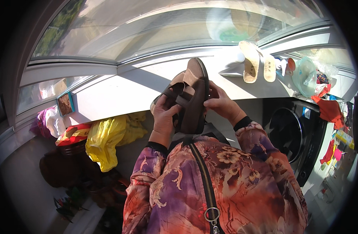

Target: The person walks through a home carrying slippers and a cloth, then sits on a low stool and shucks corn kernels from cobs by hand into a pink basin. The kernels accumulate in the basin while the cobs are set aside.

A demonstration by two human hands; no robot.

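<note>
A pair of brown fabric shoes with straps is held up in front of my chest, toes pointing away from me. My left hand [165, 117] grips the shoes from the left, its thumb by the strap of the nearer brown shoe [194, 93]. Partly hidden behind that one is the other brown shoe [179, 78]. My right hand [221, 101] takes hold of the nearer shoe's dark sole edge, thumb and fingers on its right side. Beyond the shoes lies the white windowsill [108, 95].
Two light insoles [250, 63] lean on the sill, right of the shoes. Farther right are an orange cup [290, 66] and a translucent basin [305, 76]. Below stands a black washing machine [285, 131]. A yellow plastic bag [104, 140] and a framed box [65, 104] are on the left.
</note>
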